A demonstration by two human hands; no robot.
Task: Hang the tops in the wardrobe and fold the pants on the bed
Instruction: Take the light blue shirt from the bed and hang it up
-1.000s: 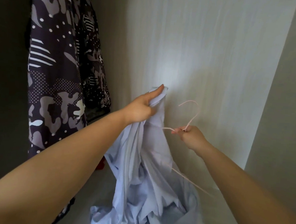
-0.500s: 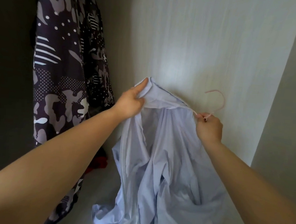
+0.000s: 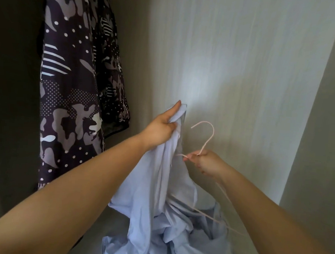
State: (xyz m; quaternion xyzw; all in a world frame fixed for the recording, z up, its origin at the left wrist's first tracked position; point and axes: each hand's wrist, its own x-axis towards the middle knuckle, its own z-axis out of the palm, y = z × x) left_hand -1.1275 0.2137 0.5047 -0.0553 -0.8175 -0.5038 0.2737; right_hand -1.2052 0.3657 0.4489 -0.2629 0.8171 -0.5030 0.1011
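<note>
So that the thin pink wire hanger (image 3: 208,142) can slip inside it, the left hand (image 3: 160,130) grips the soft light blue shirt (image 3: 151,194) high in the pale wardrobe (image 3: 243,72), and the right hand (image 3: 206,164), at 4 o'clock, pinches the hanger.

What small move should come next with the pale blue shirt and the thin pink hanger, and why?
Probably slide one arm of the thin pink wire hanger into the neck opening of the pale blue shirt. The left hand grips its top edge, the right hand pinches the hanger under its hook, and the shirt hangs bunched, not on it.
</note>
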